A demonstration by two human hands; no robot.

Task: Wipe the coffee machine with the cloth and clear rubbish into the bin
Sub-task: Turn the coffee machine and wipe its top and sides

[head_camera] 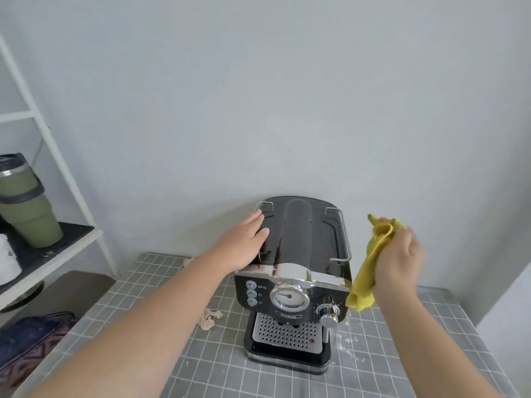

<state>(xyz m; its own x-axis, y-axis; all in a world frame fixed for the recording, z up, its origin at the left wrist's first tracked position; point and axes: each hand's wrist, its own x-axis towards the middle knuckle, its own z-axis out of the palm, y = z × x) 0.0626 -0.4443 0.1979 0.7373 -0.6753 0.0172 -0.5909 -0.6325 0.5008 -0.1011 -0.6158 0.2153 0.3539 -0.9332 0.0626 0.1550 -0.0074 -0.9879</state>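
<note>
Here, heading: the glossy black coffee machine with chrome trim point(296, 271) stands upright at frame centre. Its gauge and buttons face the lower edge, and its long axis runs front to back toward the wall.
Surfaces: smooth rounded top, perforated metal drip tray, grey grid-patterned tablecloth point(201, 363) beneath. A crumpled beige paper scrap point(209, 318) lies left of the base.
Left: the left hand point(244, 242) lies flat, fingers straight, on the machine's top left.
Right: the right hand point(398, 262) grips the bunched yellow cloth point(370, 265), just right of the machine.

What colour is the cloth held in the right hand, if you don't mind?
The cloth is yellow, gripped by the right hand; the head view shows it.
</note>
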